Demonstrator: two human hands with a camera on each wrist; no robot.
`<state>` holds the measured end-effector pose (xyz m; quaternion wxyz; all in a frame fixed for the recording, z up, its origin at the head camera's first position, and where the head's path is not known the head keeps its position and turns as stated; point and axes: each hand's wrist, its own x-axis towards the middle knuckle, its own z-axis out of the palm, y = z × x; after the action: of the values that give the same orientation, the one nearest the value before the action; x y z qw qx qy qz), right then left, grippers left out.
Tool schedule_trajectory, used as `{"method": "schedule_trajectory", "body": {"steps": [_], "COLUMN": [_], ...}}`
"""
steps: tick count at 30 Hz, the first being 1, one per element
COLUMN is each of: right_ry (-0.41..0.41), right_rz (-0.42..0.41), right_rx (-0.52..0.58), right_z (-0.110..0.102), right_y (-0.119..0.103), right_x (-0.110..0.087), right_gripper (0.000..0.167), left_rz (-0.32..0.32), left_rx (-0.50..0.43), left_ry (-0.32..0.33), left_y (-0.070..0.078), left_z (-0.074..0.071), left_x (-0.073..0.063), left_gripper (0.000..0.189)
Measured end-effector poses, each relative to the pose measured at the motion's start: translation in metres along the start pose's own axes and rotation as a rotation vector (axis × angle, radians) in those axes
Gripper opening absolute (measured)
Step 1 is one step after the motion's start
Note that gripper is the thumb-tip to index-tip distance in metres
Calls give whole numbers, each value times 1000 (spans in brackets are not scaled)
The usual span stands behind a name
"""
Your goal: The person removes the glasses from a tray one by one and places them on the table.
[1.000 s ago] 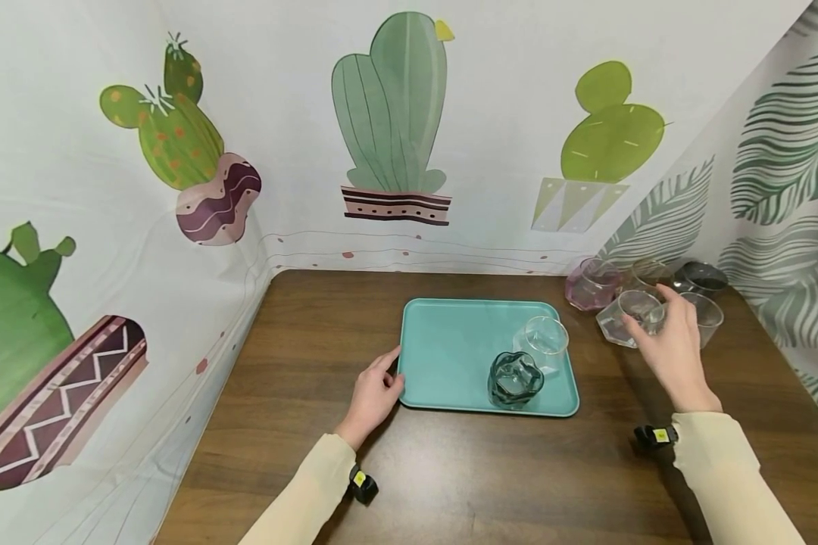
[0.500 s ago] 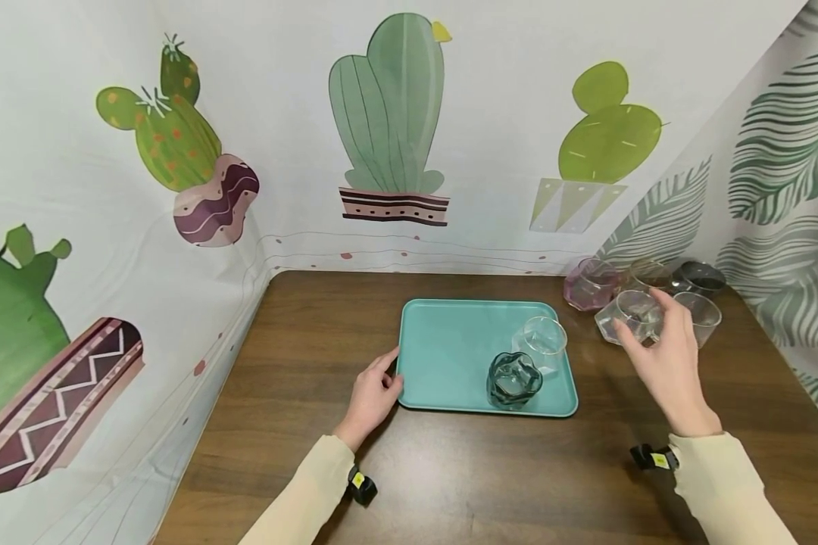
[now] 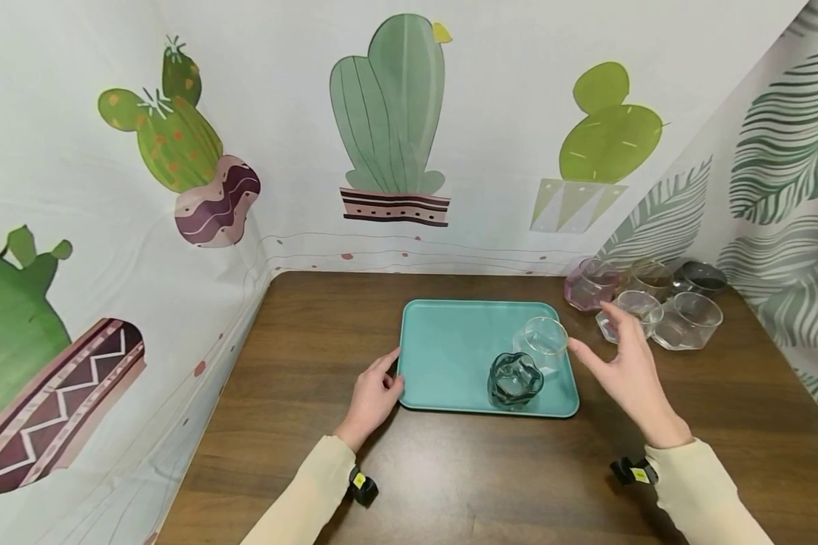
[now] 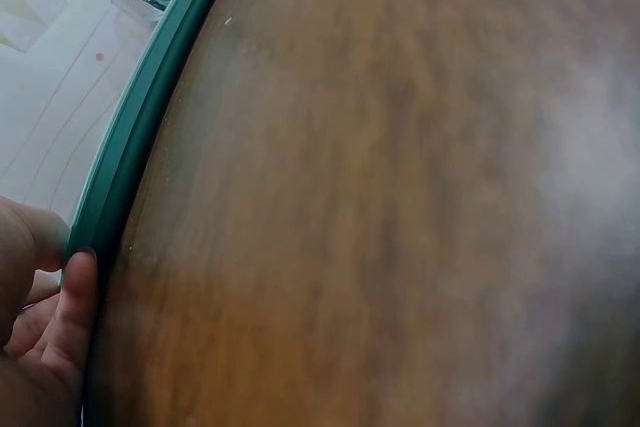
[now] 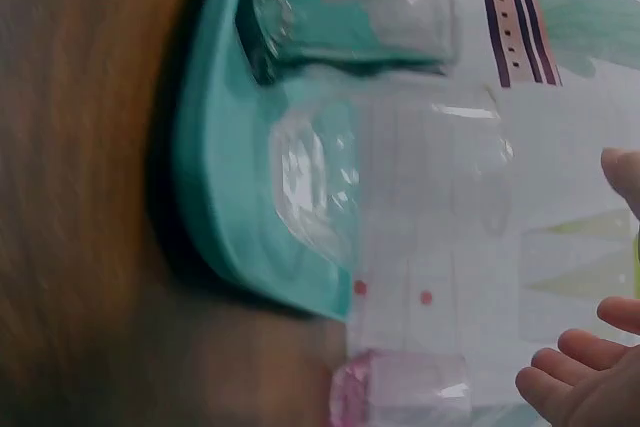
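My left hand [image 3: 371,393] holds the near left edge of a teal tray [image 3: 443,341]; the left wrist view shows its fingers [image 4: 75,312] at the tray's rim. On the tray's right half stand a wavy dark green glass [image 3: 514,381] and, just behind it, a clear glass with a thin gold-toned rim [image 3: 547,337]. Nothing is held in my right hand [image 3: 630,375], which hovers to the right of the tray with thumb and fingers spread. Its thumb tip lies close to the clear glass's rim in the head view.
At the back right corner stand a pink glass [image 3: 589,288], an amber glass [image 3: 650,278], a dark grey glass [image 3: 699,280] and two clear ones, with one clear faceted glass [image 3: 688,324] on the right. A cactus-print cloth [image 3: 504,136] hangs behind the wooden table [image 3: 313,341].
My right hand has come away from the clear glasses at the back right and moved left towards the tray. The left hand and the tray have stayed in place.
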<state>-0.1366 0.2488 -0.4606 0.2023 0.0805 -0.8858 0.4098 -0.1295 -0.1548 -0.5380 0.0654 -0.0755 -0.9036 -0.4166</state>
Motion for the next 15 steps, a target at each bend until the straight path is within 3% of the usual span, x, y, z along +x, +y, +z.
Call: {"method": "schedule_trajectory", "body": {"steps": [7,15], "right_ry": [-156,-245], "right_rz": [33,90], "right_rx": [66,142], "right_z": [19,37], "right_y": [2,9], "right_x": [-5,-5], "right_gripper": [87,86], "left_rz": [1,6], "left_rx": [12,12], "left_ry": [4,3], "left_y": [-1,-2], "left_z": [2,2], "left_x": [1,1], "left_gripper": [53,53]}}
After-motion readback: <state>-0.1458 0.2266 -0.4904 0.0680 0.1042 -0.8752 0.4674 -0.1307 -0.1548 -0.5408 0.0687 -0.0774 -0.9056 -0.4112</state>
